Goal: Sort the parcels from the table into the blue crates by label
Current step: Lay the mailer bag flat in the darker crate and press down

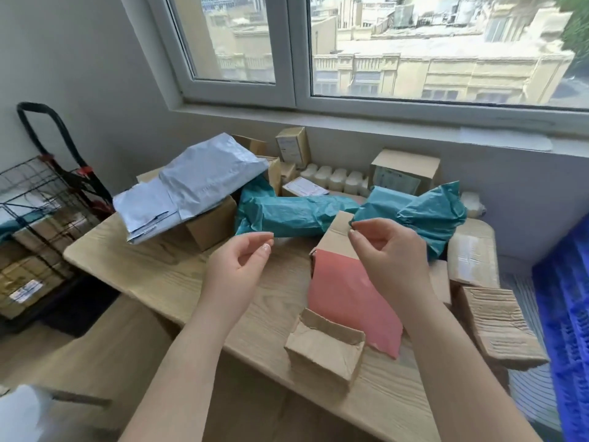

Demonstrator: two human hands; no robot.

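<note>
Parcels crowd a light wooden table (159, 269). A cardboard box with a pink label (338, 291) lies at centre right, and a small crumpled cardboard box (325, 355) sits at the front edge. My right hand (392, 253) hovers over the pink-labelled box, fingers loosely curled, thumb and forefinger tips close together by its far corner, holding nothing I can see. My left hand (242, 260) hangs in the air to the left at the same height, loosely curled and empty. A blue crate (567, 314) shows at the right edge.
Two teal plastic bags (287, 215) (424, 212), a grey mailer (191, 186) and several cardboard boxes fill the back of the table under the window. A corrugated parcel (503, 327) overhangs the right side. A wire-basket trolley (47, 218) with boxes stands at left.
</note>
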